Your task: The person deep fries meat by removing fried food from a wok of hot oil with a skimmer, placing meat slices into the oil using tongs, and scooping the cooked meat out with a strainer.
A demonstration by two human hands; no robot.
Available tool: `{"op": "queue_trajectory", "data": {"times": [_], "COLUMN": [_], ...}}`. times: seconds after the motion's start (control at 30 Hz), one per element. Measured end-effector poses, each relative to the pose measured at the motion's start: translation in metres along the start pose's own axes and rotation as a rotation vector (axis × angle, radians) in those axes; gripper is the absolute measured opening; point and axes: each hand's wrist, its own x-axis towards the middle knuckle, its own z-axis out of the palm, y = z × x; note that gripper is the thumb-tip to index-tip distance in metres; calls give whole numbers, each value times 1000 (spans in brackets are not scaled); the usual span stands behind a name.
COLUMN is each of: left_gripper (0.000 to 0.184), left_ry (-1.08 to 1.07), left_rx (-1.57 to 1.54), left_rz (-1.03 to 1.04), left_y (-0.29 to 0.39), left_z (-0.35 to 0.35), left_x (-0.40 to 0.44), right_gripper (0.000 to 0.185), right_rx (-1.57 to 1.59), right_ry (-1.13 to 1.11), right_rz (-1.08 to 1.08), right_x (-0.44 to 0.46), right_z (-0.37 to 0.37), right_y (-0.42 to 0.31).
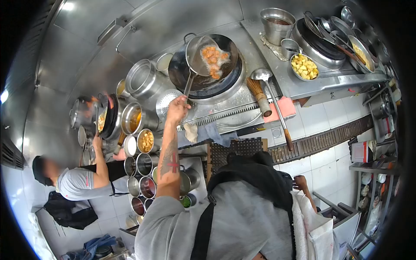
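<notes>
Left hand point(177, 109) grips strainer point(195, 54) over wok point(177, 69); orange pieces point(213, 60) foaming, apparently partly inside.

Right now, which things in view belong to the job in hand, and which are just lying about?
In the job:
strainer, in the left hand's grip
wok, below it
orange pieces

Seemingly just lying about:
ladle
brush
perforated skimmer, beside the wok
pink cloth
yellow cubes

Round metal strainer point(196, 53), seen from where I stood: its bowl overlay the left part of a broad black wok point(178, 69), long handle crossing the near rim. Clustered orange pieces point(215, 58) lay amid pale froth, right of the bowl's centre.
</notes>
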Motion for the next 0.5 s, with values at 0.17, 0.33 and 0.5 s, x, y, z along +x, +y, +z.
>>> {"op": "queue_trajectory", "data": {"times": [0.17, 0.33, 0.5], "left_gripper": [33, 31, 33], "left_ry": [189, 253, 303], "left_rx": [583, 527, 584], "left_rz": [359, 398, 414], "left_y": [25, 13, 38], "left_z": [1, 7, 22], "left_x": [-50, -42, -90], "right_gripper": [22, 21, 26], "right_rx": [-106, -182, -249], "right_ry": [105, -58, 33], "right_rz": [-94, -202, -238], "right_x": [-33, -14, -39], "right_z": [16, 16, 14], "right_y": [-47, -69, -103]}}
